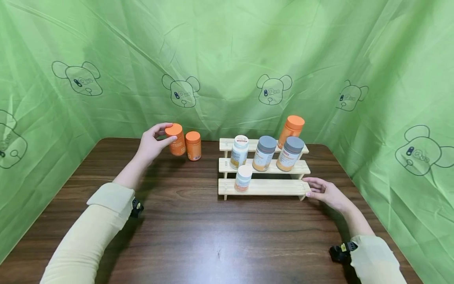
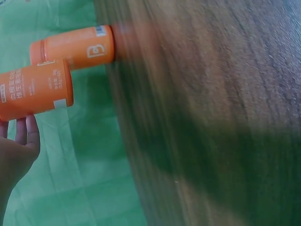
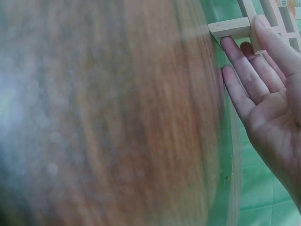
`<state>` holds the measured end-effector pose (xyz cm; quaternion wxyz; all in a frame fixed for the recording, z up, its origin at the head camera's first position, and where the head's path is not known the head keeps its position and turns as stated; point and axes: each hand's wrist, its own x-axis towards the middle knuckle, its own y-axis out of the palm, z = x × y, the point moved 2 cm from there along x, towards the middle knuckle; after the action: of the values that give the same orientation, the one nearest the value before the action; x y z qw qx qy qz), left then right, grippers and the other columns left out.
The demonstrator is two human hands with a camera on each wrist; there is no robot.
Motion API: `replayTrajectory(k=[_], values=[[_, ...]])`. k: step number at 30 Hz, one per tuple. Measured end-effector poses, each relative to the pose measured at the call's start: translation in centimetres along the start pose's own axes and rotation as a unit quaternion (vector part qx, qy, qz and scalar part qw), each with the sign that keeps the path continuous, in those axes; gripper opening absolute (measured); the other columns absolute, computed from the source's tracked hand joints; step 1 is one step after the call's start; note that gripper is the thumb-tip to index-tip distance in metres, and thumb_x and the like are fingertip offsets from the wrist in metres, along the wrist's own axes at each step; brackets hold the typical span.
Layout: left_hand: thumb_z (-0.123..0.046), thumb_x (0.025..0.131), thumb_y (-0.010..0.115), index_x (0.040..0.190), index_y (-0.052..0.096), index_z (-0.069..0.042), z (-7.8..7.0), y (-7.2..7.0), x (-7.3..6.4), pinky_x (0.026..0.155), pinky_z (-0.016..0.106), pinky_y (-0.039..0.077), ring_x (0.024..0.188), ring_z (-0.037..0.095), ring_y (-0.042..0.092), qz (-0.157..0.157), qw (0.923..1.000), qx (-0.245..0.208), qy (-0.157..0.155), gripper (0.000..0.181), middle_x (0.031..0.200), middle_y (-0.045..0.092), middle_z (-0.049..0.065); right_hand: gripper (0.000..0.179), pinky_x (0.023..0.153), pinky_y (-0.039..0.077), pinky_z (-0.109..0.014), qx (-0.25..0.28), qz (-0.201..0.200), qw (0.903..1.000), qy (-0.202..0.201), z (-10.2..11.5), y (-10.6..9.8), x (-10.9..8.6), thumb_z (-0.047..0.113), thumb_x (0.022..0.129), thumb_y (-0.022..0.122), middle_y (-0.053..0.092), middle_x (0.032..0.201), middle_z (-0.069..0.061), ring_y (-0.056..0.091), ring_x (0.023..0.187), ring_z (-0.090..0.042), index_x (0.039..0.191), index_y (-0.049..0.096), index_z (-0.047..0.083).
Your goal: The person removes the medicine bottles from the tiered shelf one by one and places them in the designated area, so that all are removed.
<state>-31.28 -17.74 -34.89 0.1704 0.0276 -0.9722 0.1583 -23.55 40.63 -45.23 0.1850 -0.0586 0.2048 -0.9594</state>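
My left hand [image 1: 151, 144] grips an orange bottle [image 1: 177, 144] near its cap, thumb on one side and fingers on the other. In the left wrist view that bottle [image 2: 35, 89] hangs with its base apart from the tabletop. Close beside it, a smaller orange bottle [image 1: 193, 146] stands upright on the table. At the right, my right hand [image 1: 328, 193] pinches the end of the lowest step of a three-tier wooden rack [image 1: 273, 187]. The right wrist view has the thumb on the step [image 3: 230, 27] and the fingertips by its leg.
A small white bottle [image 1: 243, 179] stands on the lowest step. The middle step bears a white-capped bottle [image 1: 239, 152] and two grey-capped bottles [image 1: 264, 154]. An orange bottle [image 1: 291, 130] stands on the top step. Green cloth [image 1: 227, 47] hangs behind the brown table [image 1: 198, 236].
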Motion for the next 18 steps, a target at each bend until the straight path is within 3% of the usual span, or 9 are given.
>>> replayTrajectory(k=[5,12,18], values=[[-0.012,0.083,0.072,0.129,0.055,-0.003,1.2,-0.2,0.2,0.071,0.012,0.047,0.105,0.021,0.055,-0.009,0.9999,0.005,-0.013,0.050,0.123,0.057,0.020,0.054,0.084,0.050,-0.017,0.000,-0.002,1.0000,0.003,0.0,0.0,0.0,0.003,0.089,0.064,0.063,0.119,0.006,0.060,0.104,0.000,0.135,0.039,-0.011],[-0.029,0.081,0.075,0.128,0.059,-0.017,6.5,-0.4,1.8,0.072,0.017,0.043,0.097,0.015,0.052,-0.036,0.9981,0.045,-0.020,0.051,0.114,0.061,0.009,0.054,0.084,0.050,-0.017,-0.009,-0.007,0.9999,0.004,0.2,0.1,0.0,0.004,0.088,0.064,0.063,0.120,-0.001,0.060,0.104,0.000,0.135,0.040,-0.010],[-0.038,0.080,0.074,0.128,0.058,-0.022,8.4,0.0,2.1,0.077,0.020,0.044,0.099,0.013,0.051,-0.038,0.9970,0.058,-0.033,0.053,0.117,0.059,0.005,0.054,0.085,0.050,-0.017,-0.016,-0.009,0.9998,0.011,0.2,0.1,-0.1,0.006,0.088,0.065,0.062,0.122,-0.008,0.059,0.105,0.001,0.135,0.041,-0.009]])
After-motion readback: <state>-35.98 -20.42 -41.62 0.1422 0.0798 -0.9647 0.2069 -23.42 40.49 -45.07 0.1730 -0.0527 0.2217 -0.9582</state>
